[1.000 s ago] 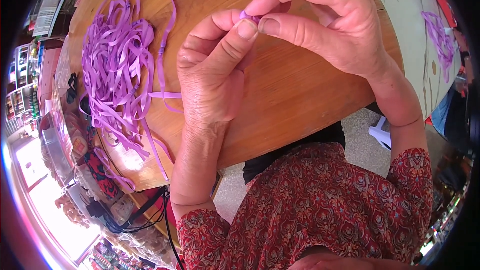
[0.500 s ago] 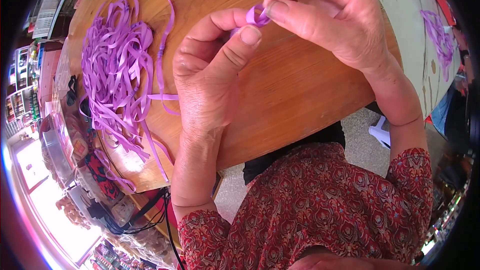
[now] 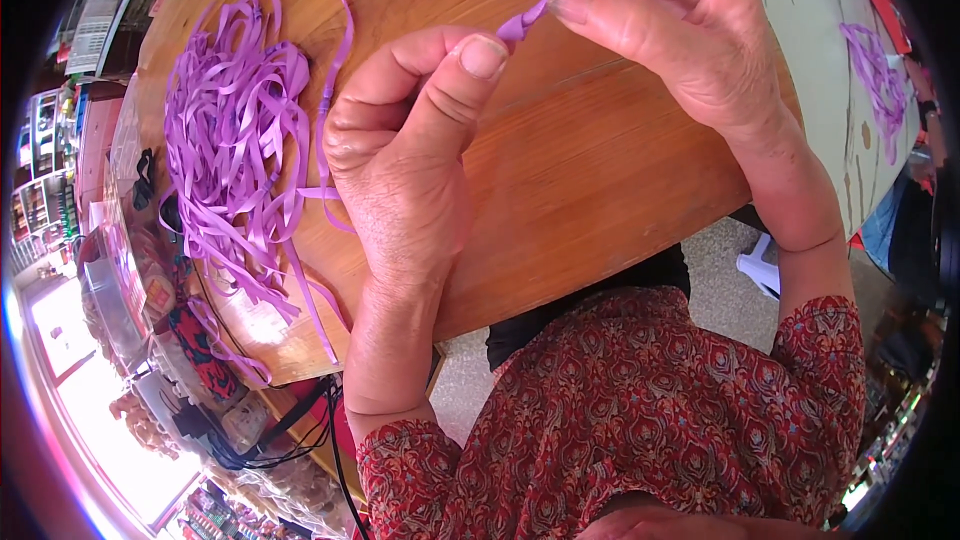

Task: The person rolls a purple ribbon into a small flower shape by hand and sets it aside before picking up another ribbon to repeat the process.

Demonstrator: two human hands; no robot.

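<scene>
Ribbon pile [image 3: 235, 145] on table [image 3: 590, 180], left

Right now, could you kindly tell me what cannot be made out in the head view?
Head view: part of the ribbon, hidden by the left hand.
Head view: the top of the right hand, cut off by the upper edge.
Head view: lower strands of the pile, covered by those above.
Head view: the shelf goods at far left, too small to tell.

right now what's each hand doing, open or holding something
Left hand: closed, pinching a purple ribbon.
Right hand: closed, pinching the same ribbon.
</scene>
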